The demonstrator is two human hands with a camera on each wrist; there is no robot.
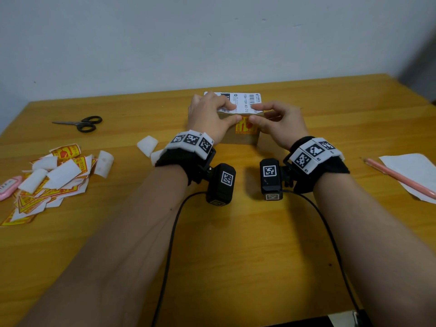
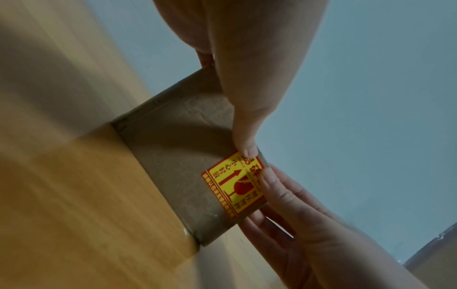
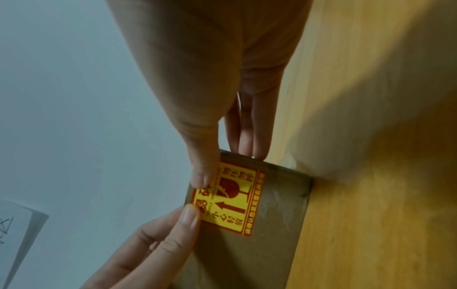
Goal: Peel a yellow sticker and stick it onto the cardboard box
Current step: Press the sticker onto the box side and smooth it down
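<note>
We press the yellow sticker (image 1: 245,129) flat
Our left hand (image 1: 210,116) and right hand (image 1: 280,125) grasp nothing — straight thumbs (image 2: 247,144) pin it to the near face of the cardboard box (image 1: 243,139), fingers on top.

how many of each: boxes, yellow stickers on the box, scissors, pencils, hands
cardboard box: 1
yellow sticker on it: 1
scissors: 1
pencil: 1
left hand, right hand: 2
total: 6
</note>
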